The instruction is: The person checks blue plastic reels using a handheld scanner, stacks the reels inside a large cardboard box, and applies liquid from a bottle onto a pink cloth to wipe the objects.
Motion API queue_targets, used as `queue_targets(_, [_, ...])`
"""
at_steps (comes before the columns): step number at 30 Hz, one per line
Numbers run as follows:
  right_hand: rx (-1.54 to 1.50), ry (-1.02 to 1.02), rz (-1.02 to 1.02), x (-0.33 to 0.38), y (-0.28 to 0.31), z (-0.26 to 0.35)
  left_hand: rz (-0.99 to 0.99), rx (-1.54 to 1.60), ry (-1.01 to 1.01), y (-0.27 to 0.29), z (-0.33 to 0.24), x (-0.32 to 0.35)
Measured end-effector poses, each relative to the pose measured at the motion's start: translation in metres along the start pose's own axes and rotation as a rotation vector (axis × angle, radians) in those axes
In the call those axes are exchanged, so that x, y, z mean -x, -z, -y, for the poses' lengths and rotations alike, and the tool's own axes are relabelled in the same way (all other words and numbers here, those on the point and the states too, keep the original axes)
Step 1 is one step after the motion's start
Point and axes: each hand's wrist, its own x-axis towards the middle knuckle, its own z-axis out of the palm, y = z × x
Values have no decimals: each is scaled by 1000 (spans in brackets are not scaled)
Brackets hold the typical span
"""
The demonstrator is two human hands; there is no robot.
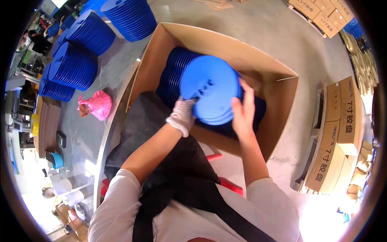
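"What is lying nearest to the camera?"

"The person's white shirt point(173, 222) is lying nearest, and a black apron point(185, 191) is covering part of it."

"And where are the blue discs point(211, 82) being held?"

"A short stack of them is leaning a little, over the open cardboard box point(284, 109). Both hands are touching it."

"How are the fingers standing?"

"The left hand point(184, 111) is wearing a pale glove and is gripping the lower left edge. Its thumb side is showing on the top disc, but I cannot tell how the fingers below are lying. The right hand point(244, 111) is bare, and its thumb and forefinger are standing apart at the right edge. Whether they are pinching, I cannot tell."

"What else is resting around?"

"More blue piles point(173, 74) are filling part of the box. On the grey table point(76, 137) at the left, a pink bag point(98, 105) is sitting near other blue stacks point(74, 66)."
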Motion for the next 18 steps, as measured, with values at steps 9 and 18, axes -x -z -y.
queue_targets(9, [780,-482,226,-71,100,-101,303,219,642,-87,98,-87])
queue_targets(18, [1009,-561,726,-177,20,-155,139,273,703,-81,94,-146])
